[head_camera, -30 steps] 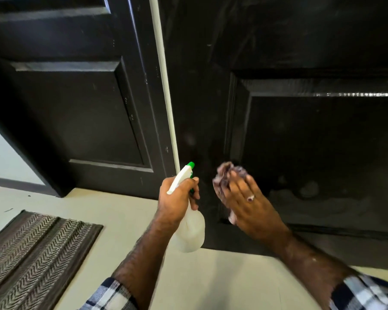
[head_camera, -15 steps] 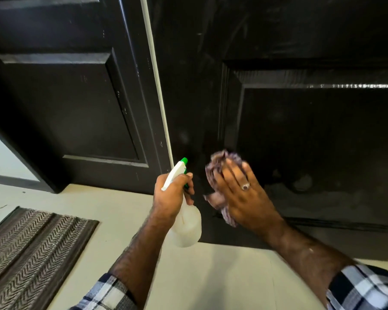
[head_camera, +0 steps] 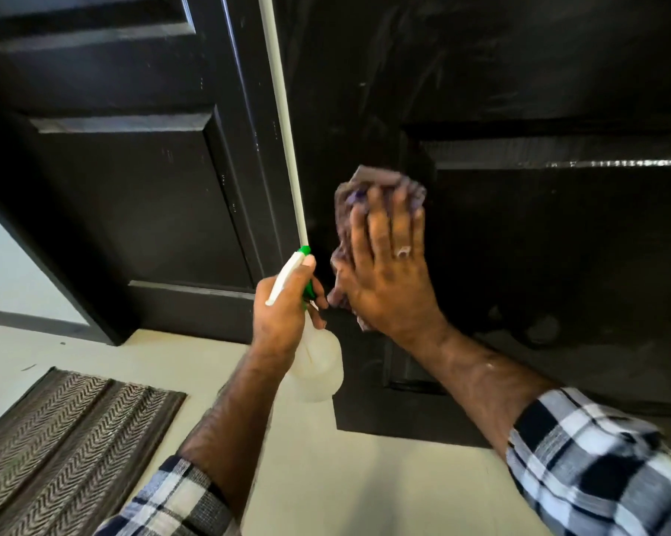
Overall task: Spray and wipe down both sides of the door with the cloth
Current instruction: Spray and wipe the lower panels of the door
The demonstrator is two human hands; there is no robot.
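Observation:
A dark panelled door (head_camera: 519,245) fills the right half of the view, its lower part glossy with streaks. My right hand (head_camera: 388,272) lies flat with straight fingers on a purple cloth (head_camera: 368,183), pressing it against the door's left stile beside the recessed panel. My left hand (head_camera: 287,307) grips the neck of a clear spray bottle (head_camera: 318,365) with a white and green trigger head, held just left of the cloth near the door's edge. The nozzle points up toward the door.
A second dark panelled door leaf (head_camera: 132,187) stands to the left, with a white strip (head_camera: 283,121) between the two. A patterned grey doormat (head_camera: 63,439) lies on the pale floor (head_camera: 326,477) at lower left.
My right hand has slid the cloth upward along the door's left stile. My left hand with the bottle has stayed close beside it.

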